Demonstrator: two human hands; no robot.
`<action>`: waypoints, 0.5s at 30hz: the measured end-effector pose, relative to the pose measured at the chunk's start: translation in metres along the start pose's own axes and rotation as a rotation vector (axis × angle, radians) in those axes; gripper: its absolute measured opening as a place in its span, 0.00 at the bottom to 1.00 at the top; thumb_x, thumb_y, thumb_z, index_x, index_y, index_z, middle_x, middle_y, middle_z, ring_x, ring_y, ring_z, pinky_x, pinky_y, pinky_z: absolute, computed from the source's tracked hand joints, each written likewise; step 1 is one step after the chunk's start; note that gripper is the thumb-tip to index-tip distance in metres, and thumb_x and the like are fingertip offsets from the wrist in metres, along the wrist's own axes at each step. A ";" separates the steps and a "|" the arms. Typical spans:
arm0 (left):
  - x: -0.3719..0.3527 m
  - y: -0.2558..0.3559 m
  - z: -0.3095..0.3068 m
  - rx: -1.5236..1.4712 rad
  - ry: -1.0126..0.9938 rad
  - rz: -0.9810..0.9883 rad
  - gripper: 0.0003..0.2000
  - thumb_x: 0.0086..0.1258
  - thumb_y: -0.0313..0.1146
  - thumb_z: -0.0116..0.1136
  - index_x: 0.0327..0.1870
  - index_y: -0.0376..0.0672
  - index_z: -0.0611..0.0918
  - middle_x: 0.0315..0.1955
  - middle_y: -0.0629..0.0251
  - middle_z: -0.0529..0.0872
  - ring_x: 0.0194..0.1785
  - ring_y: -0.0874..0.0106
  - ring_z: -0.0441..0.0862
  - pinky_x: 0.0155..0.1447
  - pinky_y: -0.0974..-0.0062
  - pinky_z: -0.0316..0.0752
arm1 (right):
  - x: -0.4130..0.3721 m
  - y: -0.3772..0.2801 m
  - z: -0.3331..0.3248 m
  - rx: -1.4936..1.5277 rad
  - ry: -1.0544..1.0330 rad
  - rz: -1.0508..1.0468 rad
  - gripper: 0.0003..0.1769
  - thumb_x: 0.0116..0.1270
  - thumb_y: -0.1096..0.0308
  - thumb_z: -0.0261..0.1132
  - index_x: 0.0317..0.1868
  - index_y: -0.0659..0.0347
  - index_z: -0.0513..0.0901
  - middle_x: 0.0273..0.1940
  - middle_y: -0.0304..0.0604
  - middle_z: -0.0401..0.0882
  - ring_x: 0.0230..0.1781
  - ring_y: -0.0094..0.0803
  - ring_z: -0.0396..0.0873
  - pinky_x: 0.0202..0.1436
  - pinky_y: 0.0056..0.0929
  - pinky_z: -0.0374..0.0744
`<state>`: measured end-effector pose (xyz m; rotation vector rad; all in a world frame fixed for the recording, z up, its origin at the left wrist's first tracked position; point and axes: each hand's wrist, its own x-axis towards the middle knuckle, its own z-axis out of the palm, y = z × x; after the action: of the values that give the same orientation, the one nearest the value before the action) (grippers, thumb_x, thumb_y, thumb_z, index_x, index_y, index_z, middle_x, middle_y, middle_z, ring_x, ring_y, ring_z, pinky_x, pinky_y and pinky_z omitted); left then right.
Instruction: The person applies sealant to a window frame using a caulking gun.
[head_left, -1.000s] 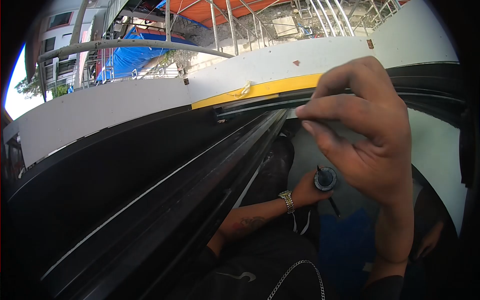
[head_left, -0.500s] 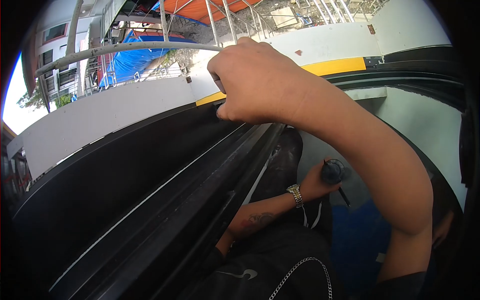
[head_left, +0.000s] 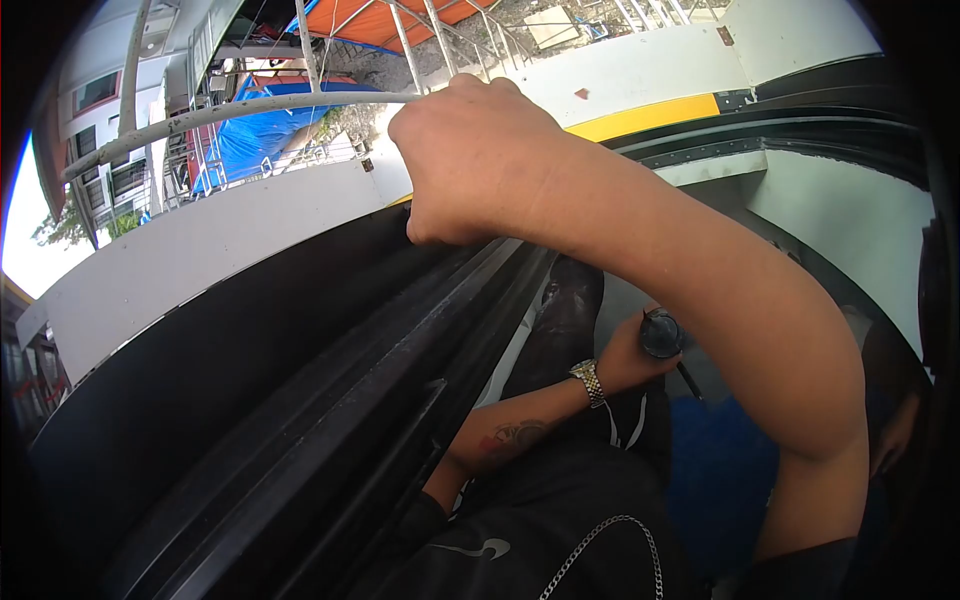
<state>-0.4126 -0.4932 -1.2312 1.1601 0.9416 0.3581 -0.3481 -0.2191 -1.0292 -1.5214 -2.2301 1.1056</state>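
Observation:
My right hand [head_left: 470, 165] reaches across the view to the upper left, with its fingers curled down and the thumb tucked below, at the top end of a long black ridged frame [head_left: 340, 400]. What its fingers grip is hidden under the hand. A dark black panel [head_left: 200, 340] lies just left of the frame. Lower down, near my knee, my left hand [head_left: 635, 355] is closed around a black tool with a round end [head_left: 661, 333]. A thin dark rod shows below that hand. A metal watch [head_left: 587, 383] is on the left wrist.
A curved white ledge [head_left: 210, 235] with a yellow strip [head_left: 650, 117] runs beyond the frame. Outside it stand a grey metal railing [head_left: 240, 106], a blue tarp [head_left: 245, 145] and an orange canopy [head_left: 385, 20]. Part of another person's hand [head_left: 895, 440] shows at the right edge.
My right hand has shifted slightly left. The ridged frame looks further left too, and the pale line along the black panel no longer shows. My left hand keeps its hold on the tool.

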 end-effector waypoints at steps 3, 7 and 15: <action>0.000 0.000 -0.001 -0.011 -0.016 0.001 0.27 0.56 0.34 0.76 0.57 0.39 0.77 0.47 0.51 0.88 0.53 0.53 0.87 0.60 0.60 0.79 | 0.002 0.002 -0.005 0.057 -0.037 0.042 0.23 0.51 0.58 0.76 0.45 0.64 0.87 0.45 0.52 0.89 0.53 0.47 0.85 0.60 0.41 0.83; 0.001 -0.002 -0.002 0.058 -0.046 -0.012 0.27 0.56 0.34 0.76 0.56 0.38 0.77 0.48 0.50 0.88 0.54 0.53 0.87 0.60 0.60 0.79 | 0.002 0.006 -0.004 0.070 -0.041 0.044 0.24 0.51 0.58 0.76 0.46 0.64 0.88 0.46 0.53 0.89 0.53 0.48 0.87 0.60 0.42 0.84; -0.004 0.002 -0.004 0.051 -0.024 -0.033 0.29 0.56 0.33 0.77 0.58 0.38 0.77 0.48 0.50 0.88 0.53 0.54 0.87 0.60 0.61 0.80 | -0.003 0.001 0.004 -0.055 0.084 -0.036 0.22 0.51 0.59 0.76 0.45 0.64 0.88 0.44 0.50 0.89 0.55 0.46 0.84 0.62 0.43 0.82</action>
<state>-0.4177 -0.4925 -1.2281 1.1915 0.9525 0.2943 -0.3484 -0.2237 -1.0318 -1.5132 -2.2400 0.9597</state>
